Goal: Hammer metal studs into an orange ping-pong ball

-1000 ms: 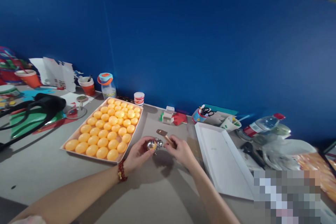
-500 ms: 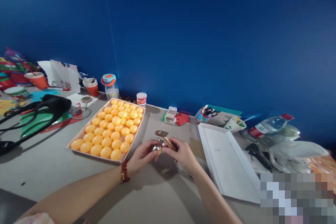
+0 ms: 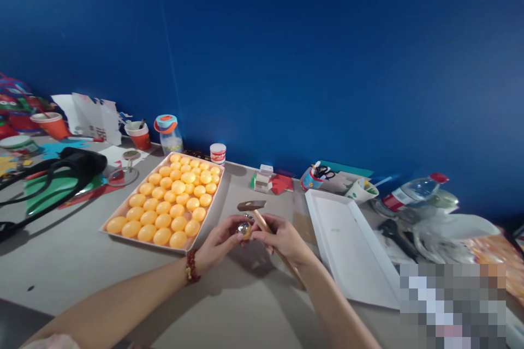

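Note:
A small shiny silver ball, its lower right side showing a yellowish tint, is pinched in the closed fingers of my left hand. Another silvery bit shows just behind it, partly hidden by my fingers. My right hand is closed around the wooden handle of a hammer. The dark metal hammer head points up and away, beyond the ball, while the handle's end runs down beneath my right wrist. Fingers of both hands are close together around the ball. Left of them lies a shallow box filled with orange balls.
A shallow white tray lies to the right. Behind it stand a pen cup with scissors and a clear plastic bottle lying tilted. Small boxes, a white jar and paper cups line the blue wall.
The hammer head has moved slightly up and now shows sharply, with more of the handle visible below my right hand. My left hand still holds the ball; the view has shifted slightly.

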Tool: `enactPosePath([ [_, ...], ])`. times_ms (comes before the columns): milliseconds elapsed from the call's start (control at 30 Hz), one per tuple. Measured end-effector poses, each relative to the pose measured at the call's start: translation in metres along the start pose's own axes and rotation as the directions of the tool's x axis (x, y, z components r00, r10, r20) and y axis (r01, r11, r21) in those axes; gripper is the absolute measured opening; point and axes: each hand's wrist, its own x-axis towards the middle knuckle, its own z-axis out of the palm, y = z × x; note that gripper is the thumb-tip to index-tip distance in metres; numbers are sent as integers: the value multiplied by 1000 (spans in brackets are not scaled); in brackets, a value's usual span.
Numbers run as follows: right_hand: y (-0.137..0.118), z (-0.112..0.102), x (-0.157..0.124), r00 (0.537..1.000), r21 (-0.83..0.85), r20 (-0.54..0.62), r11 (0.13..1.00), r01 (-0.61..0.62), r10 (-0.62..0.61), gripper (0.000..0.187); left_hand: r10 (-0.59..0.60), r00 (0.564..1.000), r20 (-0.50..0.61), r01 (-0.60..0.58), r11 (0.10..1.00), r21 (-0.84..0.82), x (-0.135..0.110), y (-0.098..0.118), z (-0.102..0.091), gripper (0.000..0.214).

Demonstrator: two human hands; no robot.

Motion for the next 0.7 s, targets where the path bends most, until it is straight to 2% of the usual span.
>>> enactPosePath([
  [233,2,-4,0,996,99,43,992,-83,79,26,-7,1000,-5,7,999,-35,-1,1,1,37],
  [500,0,3,0,982,175,62,967,-184,176,32,9,1000,-23,-10,1000,-25,0,-6,-1,35],
  [700,5,5,2,981,269,75,944,-193,180,32,-26,998,-60,24,999,-23,-1,-2,-2,39],
])
